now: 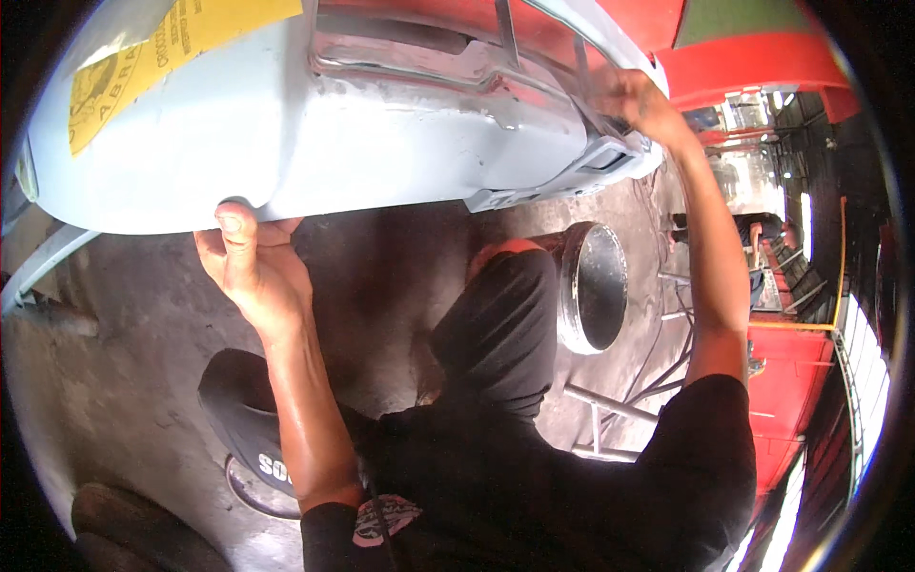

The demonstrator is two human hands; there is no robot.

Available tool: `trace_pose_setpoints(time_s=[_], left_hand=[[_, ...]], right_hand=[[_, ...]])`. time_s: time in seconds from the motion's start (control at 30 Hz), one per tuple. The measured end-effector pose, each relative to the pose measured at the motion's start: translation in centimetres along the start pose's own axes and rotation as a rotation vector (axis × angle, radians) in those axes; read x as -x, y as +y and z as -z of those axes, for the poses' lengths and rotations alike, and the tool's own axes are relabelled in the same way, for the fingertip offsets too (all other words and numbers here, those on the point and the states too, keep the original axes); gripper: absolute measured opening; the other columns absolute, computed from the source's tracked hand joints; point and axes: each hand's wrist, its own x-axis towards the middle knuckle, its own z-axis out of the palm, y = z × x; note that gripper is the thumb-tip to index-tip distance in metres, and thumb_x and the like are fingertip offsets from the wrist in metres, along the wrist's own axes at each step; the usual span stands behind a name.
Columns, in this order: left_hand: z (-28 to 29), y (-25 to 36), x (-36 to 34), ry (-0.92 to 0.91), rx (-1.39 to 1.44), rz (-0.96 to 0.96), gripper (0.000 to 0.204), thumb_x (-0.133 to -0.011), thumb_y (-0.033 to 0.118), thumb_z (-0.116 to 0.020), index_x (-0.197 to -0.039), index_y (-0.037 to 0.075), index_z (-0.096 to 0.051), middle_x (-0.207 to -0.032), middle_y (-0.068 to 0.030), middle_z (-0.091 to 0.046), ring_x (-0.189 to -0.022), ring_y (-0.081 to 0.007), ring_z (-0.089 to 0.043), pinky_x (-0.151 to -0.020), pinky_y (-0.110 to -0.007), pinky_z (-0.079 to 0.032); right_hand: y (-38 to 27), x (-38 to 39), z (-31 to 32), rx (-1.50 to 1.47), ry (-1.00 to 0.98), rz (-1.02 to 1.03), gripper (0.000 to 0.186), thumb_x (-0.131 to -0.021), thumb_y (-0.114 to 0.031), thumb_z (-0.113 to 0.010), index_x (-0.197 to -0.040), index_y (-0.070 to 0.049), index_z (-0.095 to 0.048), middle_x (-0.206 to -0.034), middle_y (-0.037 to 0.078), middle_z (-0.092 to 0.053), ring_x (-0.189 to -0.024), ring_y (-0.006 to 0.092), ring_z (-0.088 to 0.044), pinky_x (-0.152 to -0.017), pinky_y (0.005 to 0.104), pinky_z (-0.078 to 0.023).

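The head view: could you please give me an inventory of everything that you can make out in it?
Pale blue panel: 1, pale blue, across the top
Yellow printed sheet: 1, yellow, on the panel's upper left
Curved tube: 1, grey-blue, below the panel's left end
Round container: 1, pale outside, centre right on the floor
Metal tube frame: 1, grey, right of centre
Red curved surface: at least 1, red, upper right
Dark rounded object: 1, black, lower left, kind unclear
Another person: 1, dark clothing, right background
Floor: 1, grey, beneath
Shirt: 1, black, lower middle
Left hand: 1, bare, at the panel's lower edge
Right hand: 1, bare, at the panel's right end, blurred
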Motion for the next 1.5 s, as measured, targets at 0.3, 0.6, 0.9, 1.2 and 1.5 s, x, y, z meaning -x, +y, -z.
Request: trace_pose_setpoints(time_s=[0.3, 0.6, 0.9, 1.2, 1.5], left_hand=[[-0.3, 0.8, -0.4, -0.025, 0.016, 0.002, 0.085, -0.094, 0.051, -0.072, -0.145, -0.008, -0.039, -0.134, -0.0233, -0.055, -0.117, -0.0322, -0.066, -0.087, -0.052, -0.066], [-0.8, 0.8, -0.2, -0.018, -0.005, 0.04, 0.081, -0.092, 0.059, -0.072, -0.143, 0.001, -0.048, -0.14, -0.0194, -0.055, -0.126, -0.0334, -0.06, -0.098, -0.059, -0.056], [1.3, 0.2, -0.3, -0.04, 0.039, 0.039, 0.047, -0.101, 0.055, -0.06, -0.13, 0.018, -0.06, -0.148, -0.0133, -0.052, -0.139, -0.0339, -0.049, -0.109, -0.063, -0.043], [1.7, 0.1, -0.3, -0.067, 0.049, 0.062, 0.058, -0.102, 0.055, -0.06, -0.147, 0.019, -0.051, -0.156, -0.0133, -0.044, -0.142, -0.036, -0.046, -0.111, -0.066, -0.04], [1.8, 0.0, 0.1, 0.016, 0.013, 0.048, 0.064, -0.103, 0.056, -0.055, -0.152, 0.016, -0.045, -0.158, -0.0129, -0.042, -0.144, -0.0343, -0.043, -0.112, -0.062, -0.04]], right_hand=[[-0.3, -2.2, 5.3, -0.277, 0.608, -0.167, 0.017, -0.082, -0.012, -0.077, -0.083, 0.0, -0.065, -0.074, 0.014, -0.064, -0.086, 0.0321, -0.064, -0.085, 0.043, -0.051], [15.7, 2.2, -2.6, 0.566, 0.379, -0.235, 0.031, -0.085, -0.023, -0.081, -0.105, -0.002, -0.071, -0.091, 0.023, -0.075, -0.09, 0.0392, -0.074, -0.086, 0.0463, -0.057], [9.3, -2.6, -2.1, 0.535, 0.384, -0.382, 0.028, -0.088, -0.025, -0.074, -0.102, -0.001, -0.069, -0.098, 0.025, -0.073, -0.098, 0.0434, -0.071, -0.087, 0.0517, -0.055], [8.6, 0.4, -1.9, 0.473, 0.359, -0.39, 0.033, -0.09, -0.03, -0.072, -0.105, -0.001, -0.071, -0.101, 0.027, -0.073, -0.099, 0.0435, -0.07, -0.089, 0.0502, -0.056], [10.3, 4.3, -2.1, 0.412, 0.377, -0.009, 0.034, -0.09, -0.028, -0.072, -0.111, -0.002, -0.068, -0.096, 0.027, -0.072, -0.095, 0.0451, -0.07, -0.086, 0.0492, -0.055]])
